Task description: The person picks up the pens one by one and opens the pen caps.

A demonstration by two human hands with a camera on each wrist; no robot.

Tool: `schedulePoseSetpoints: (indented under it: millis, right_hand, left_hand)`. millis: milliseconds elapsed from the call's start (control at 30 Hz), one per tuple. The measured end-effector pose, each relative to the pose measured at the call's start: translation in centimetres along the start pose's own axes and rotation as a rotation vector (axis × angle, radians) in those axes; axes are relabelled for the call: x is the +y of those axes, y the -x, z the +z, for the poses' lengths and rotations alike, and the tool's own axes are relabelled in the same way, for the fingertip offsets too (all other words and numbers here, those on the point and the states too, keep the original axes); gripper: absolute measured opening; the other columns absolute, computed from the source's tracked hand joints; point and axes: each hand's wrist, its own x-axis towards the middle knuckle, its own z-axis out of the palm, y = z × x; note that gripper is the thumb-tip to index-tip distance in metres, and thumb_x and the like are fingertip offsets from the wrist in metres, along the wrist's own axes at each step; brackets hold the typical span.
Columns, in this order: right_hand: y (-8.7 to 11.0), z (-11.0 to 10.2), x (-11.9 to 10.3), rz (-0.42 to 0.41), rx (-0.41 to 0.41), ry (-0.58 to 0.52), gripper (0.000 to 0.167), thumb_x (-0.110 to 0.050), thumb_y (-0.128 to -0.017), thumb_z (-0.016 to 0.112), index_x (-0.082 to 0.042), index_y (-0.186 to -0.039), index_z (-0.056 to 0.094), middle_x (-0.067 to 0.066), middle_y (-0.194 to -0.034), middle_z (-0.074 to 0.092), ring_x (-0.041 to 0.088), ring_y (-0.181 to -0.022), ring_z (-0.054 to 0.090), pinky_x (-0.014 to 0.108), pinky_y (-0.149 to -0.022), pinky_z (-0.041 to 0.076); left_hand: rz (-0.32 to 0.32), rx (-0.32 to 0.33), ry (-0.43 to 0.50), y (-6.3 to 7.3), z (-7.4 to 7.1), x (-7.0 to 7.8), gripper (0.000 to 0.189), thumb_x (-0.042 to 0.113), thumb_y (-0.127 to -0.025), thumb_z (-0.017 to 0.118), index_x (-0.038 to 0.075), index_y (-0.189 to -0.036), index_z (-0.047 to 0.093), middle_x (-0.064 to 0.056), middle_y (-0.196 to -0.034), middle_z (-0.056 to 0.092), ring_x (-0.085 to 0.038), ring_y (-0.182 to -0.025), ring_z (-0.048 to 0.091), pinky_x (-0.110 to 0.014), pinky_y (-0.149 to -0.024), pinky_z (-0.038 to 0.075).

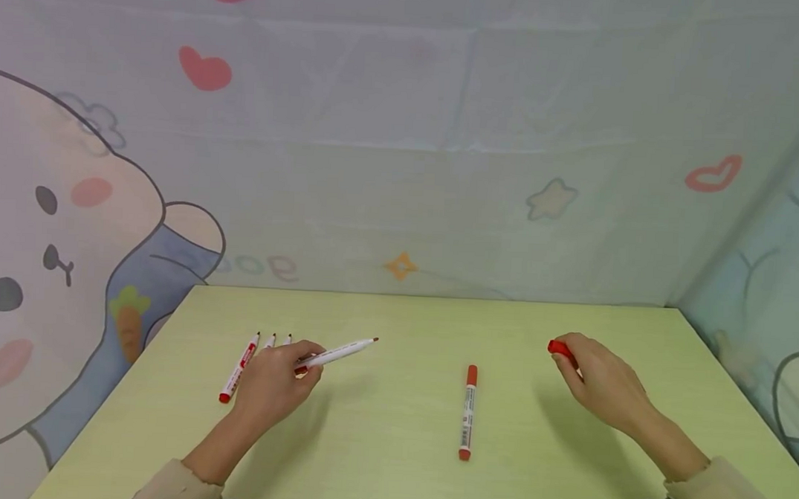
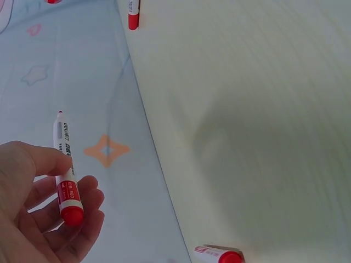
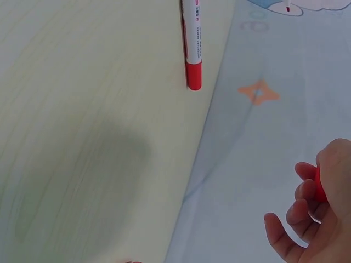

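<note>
My left hand [image 1: 275,382] pinches an uncapped white marker [image 1: 341,352] above the left of the table. In the left wrist view this marker [image 2: 67,164] shows its bare tip, a red label band and a red end. Over on the right, my right hand [image 1: 604,381] holds a red marker cap [image 1: 559,347] between thumb and fingers. That hand mostly hides the cap in the right wrist view. Between the hands lies a capped red-and-white marker [image 1: 468,412] on the table. Beside my left hand lies an uncapped marker [image 1: 239,367], with two more tips just behind the hand.
The pale yellow-green table [image 1: 390,472] ends at a back edge against a printed cloth wall [image 1: 403,168]. A second cloth side [image 1: 772,295] stands along the right. A large cartoon animal is printed at left.
</note>
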Motion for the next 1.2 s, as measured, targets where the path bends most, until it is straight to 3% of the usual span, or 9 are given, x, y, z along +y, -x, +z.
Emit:
schedulePoseSetpoints:
  millis: [400, 733, 967, 1200]
  right_hand:
    - [-0.4, -0.4, -0.6, -0.001, -0.012, -0.03, 0.016, -0.01, -0.086, 0.062, -0.008, -0.102, 0.059, -0.003, -0.086, 0.058, 0.005, -0.064, 0.044, 0.021, -0.053, 0.039]
    - [-0.5, -0.4, -0.8, 0.029, -0.007, -0.041, 0.018, -0.01, -0.085, 0.062, -0.006, -0.103, 0.058, -0.001, -0.088, 0.058, 0.006, -0.064, 0.044, 0.021, -0.052, 0.04]
    - [-0.5, -0.3, -0.9, 0.011, -0.018, -0.042, 0.018, -0.011, -0.085, 0.063, -0.009, -0.102, 0.058, -0.004, -0.087, 0.057, 0.007, -0.067, 0.047, 0.021, -0.054, 0.041]
    - [-0.4, 0.3, -1.0, -0.01, -0.014, -0.036, 0.017, -0.011, -0.084, 0.065, -0.01, -0.1, 0.059, -0.006, -0.084, 0.055, 0.004, -0.065, 0.042, 0.019, -0.052, 0.039]
  left_hand:
    - [-0.025, -0.062, -0.03, -0.3, 0.5, 0.1, 0.016, 0.015, -0.075, 0.069, 0.018, -0.091, 0.07, 0.005, -0.061, 0.056, -0.012, -0.052, 0.04, -0.026, -0.042, 0.028]
    - [-0.07, -0.126, -0.024, -0.7, 0.5, 0.0, 0.018, 0.016, -0.077, 0.069, 0.016, -0.095, 0.07, 0.003, -0.068, 0.064, -0.013, -0.051, 0.04, -0.026, -0.041, 0.029]
    - [-0.081, -0.125, -0.019, -1.1, 0.8, -0.2, 0.018, 0.016, -0.076, 0.072, 0.015, -0.094, 0.07, 0.0, -0.079, 0.068, -0.011, -0.054, 0.045, -0.025, -0.042, 0.032]
    - [-0.101, -0.11, -0.037, -1.2, 1.3, -1.2, 0.018, 0.019, -0.075, 0.074, 0.015, -0.093, 0.071, -0.004, -0.084, 0.058, -0.012, -0.057, 0.048, -0.025, -0.045, 0.035]
